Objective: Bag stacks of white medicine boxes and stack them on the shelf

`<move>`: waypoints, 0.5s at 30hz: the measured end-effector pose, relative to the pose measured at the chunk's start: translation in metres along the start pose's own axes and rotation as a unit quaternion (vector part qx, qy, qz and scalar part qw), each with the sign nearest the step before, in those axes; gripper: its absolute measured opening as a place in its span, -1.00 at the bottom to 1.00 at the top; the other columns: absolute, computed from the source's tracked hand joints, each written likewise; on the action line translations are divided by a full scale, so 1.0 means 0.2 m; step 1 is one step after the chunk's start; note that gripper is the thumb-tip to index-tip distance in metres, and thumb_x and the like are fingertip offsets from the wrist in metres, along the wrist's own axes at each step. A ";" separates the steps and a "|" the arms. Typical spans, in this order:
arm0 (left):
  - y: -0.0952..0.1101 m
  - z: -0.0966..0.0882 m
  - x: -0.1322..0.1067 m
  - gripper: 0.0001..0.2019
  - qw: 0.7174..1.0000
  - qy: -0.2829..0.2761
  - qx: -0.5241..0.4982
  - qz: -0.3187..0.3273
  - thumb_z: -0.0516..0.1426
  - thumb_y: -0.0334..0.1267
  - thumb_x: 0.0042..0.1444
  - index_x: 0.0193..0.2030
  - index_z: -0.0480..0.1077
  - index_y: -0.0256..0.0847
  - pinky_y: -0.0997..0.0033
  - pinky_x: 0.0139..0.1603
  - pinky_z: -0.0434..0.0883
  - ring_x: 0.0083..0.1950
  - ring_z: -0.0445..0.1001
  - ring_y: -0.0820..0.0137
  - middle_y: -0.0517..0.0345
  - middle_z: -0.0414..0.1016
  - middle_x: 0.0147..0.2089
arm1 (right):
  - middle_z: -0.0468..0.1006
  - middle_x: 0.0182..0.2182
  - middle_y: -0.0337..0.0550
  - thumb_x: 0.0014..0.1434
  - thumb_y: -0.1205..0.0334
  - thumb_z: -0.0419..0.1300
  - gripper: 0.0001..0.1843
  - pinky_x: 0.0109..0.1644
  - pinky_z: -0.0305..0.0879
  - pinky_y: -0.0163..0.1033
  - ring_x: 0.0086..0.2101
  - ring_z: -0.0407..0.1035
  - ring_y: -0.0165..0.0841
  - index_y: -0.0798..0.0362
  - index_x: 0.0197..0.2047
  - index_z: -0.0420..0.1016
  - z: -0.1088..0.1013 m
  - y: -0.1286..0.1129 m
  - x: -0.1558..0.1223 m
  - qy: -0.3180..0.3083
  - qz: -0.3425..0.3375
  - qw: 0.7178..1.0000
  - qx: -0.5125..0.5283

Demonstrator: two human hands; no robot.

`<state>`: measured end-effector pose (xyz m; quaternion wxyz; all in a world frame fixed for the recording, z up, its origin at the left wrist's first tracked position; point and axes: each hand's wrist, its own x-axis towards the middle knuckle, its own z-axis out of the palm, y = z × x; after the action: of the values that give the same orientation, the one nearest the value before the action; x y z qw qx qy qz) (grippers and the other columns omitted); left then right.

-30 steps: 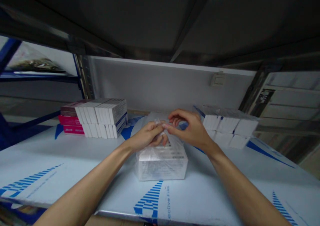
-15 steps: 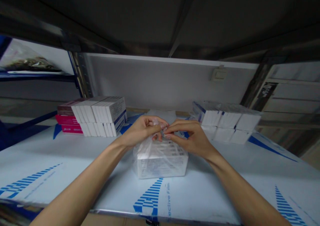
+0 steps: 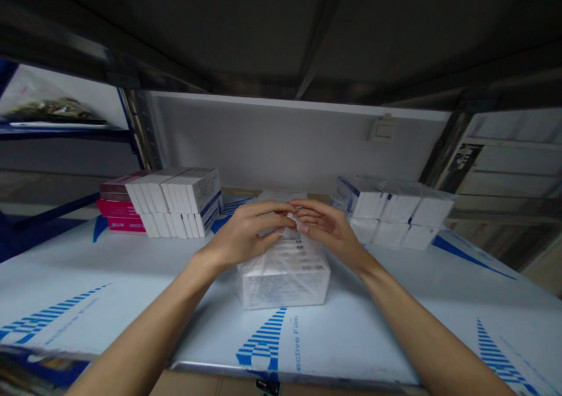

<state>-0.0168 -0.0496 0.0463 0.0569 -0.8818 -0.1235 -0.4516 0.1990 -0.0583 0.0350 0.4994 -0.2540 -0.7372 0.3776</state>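
A clear plastic bag [image 3: 263, 267] is wrapped around white printed boxes [image 3: 287, 289] in the middle of the shelf. Above them, my left hand [image 3: 248, 232] pinches the gathered top of the bag with its fingertips. My right hand [image 3: 329, 229] meets it from the other side, its thumb and fingers closed on the same bunched plastic. The fingers partly cover the bag's top, so I cannot tell whether it is knotted.
White boxes [image 3: 175, 200] are stacked at the back left beside pink boxes [image 3: 125, 223]. Plastic-wrapped white boxes [image 3: 399, 209] stand at the back right. The film-covered shelf [image 3: 144, 302] has a metal front edge; a dark upper shelf [image 3: 263, 33] hangs low overhead.
Both hands have shifted their grip at the bag's top; the left fingers now reach over it and the right hand has turned, thumb nearer me. The bagged boxes stay in place.
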 end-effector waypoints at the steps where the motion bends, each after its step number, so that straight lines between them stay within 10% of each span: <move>1: 0.00 0.00 0.00 -0.81 1.000 0.000 0.001 0.005 0.15 -0.42 0.27 -0.07 0.56 -0.19 0.29 0.10 0.55 0.10 0.58 0.32 -0.05 0.59 0.09 | 0.67 -0.09 -0.13 0.12 0.04 0.38 -0.61 0.09 0.47 -0.06 -0.09 0.55 -0.27 -0.11 0.02 0.57 0.00 0.00 0.01 0.020 0.008 1.000 0.013; 7: 0.01 -0.01 0.01 -0.82 0.998 -0.050 -0.005 0.029 0.15 -0.31 0.32 -0.02 0.56 -0.21 0.23 0.11 0.53 0.18 0.50 0.27 -0.15 0.47 0.17 | 0.70 -0.33 -0.18 -0.10 0.02 0.51 -0.71 -0.06 0.51 -0.15 -0.28 0.57 -0.32 -0.04 -0.35 0.62 0.00 0.03 0.04 0.123 0.044 0.991 0.036; 15: 0.16 -0.07 -0.09 -0.85 0.990 -0.102 -0.092 -0.020 0.19 -0.36 0.29 -0.07 0.59 -0.17 0.09 0.16 0.48 0.16 0.46 0.21 -0.01 0.64 -0.06 | 0.63 -0.47 -0.21 -0.24 0.19 0.55 -0.63 -0.24 0.44 -0.24 -0.41 0.52 -0.37 0.04 -0.34 0.58 -0.17 0.06 0.06 0.113 0.087 0.989 -0.046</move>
<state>-0.0289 -0.0873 0.0399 -0.0467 -0.9223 -0.1037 -0.3695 0.2260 -0.0325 0.0389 0.5323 -0.3812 -0.6678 0.3540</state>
